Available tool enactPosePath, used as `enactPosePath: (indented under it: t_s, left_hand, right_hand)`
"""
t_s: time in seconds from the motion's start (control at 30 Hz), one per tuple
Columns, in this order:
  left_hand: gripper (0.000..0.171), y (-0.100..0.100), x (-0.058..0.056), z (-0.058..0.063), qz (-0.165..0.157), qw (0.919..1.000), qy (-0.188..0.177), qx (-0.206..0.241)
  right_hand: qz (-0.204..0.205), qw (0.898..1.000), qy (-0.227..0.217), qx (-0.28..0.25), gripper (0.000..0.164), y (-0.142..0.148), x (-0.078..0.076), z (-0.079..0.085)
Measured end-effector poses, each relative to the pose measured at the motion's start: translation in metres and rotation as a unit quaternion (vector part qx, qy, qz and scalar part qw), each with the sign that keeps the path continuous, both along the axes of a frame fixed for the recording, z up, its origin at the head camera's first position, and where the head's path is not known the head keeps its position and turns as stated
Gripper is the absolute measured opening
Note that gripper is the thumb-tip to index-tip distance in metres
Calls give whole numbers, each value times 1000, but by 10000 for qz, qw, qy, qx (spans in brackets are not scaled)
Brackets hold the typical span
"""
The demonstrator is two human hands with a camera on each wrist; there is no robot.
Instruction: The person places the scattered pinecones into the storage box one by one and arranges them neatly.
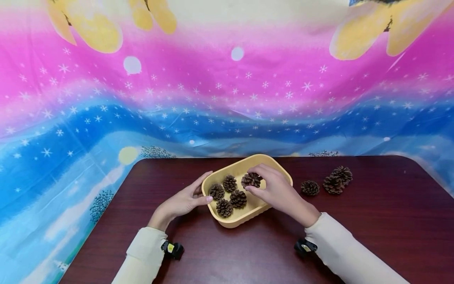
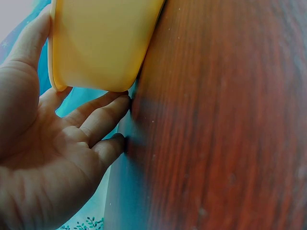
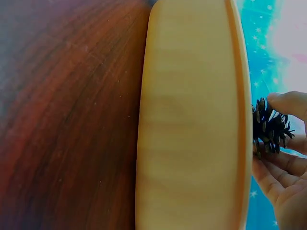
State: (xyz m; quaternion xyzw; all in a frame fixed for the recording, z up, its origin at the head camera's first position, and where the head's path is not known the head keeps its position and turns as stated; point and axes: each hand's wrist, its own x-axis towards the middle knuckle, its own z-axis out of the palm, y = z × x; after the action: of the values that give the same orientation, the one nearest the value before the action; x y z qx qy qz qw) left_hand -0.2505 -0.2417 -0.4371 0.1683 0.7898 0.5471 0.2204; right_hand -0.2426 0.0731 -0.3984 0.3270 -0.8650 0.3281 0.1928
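Note:
A yellow rectangular container [image 1: 248, 215] stands tilted in angle on the dark table, with several brown pine cones [image 1: 238, 199] lying in its left part. At its left end my left hand [image 1: 184, 201] holds the container, thumb at the rim and fingers spread along the outer wall; the left wrist view shows the lower fingertips [image 2: 125, 98] near the tabletop. My right hand [image 1: 278, 191] pinches another pine cone [image 1: 251, 180] between thumb and fingers, over the container's right part. In the right wrist view this pine cone [image 3: 269, 125] shows just past the rim.
Three more pine cones [image 1: 333, 184] lie on the table [image 1: 376, 221] right of the container, two of them close together. Behind the table's far edge hangs a colourful cloth [image 1: 227, 94] with snowflakes. A small black device [image 1: 172, 250] is strapped at each wrist.

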Motion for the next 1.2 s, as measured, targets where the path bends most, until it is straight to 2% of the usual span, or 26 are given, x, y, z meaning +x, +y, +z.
enactPosePath:
  t_s: [0.37, 0.63, 0.9, 1.2]
  left_hand:
    - [91, 0, 0, 0, 30, 9999, -76, 59]
    - [90, 0, 0, -1, 7, 10000, -48, 33]
    - [91, 0, -1, 0, 20, 9999, -90, 49]
    - [91, 0, -1, 0, 2, 10000, -69, 46]
  right_hand:
    - [-230, 9990, -325, 204, 40, -11, -16, -2]
    - [-304, 9969, -699, 184, 41, -17, -26, -5]
    - [-544, 9915, -1136, 316, 44, -21, -36, -9]
    - [-611, 9881, -1308, 525, 45, -24, -47, -9]
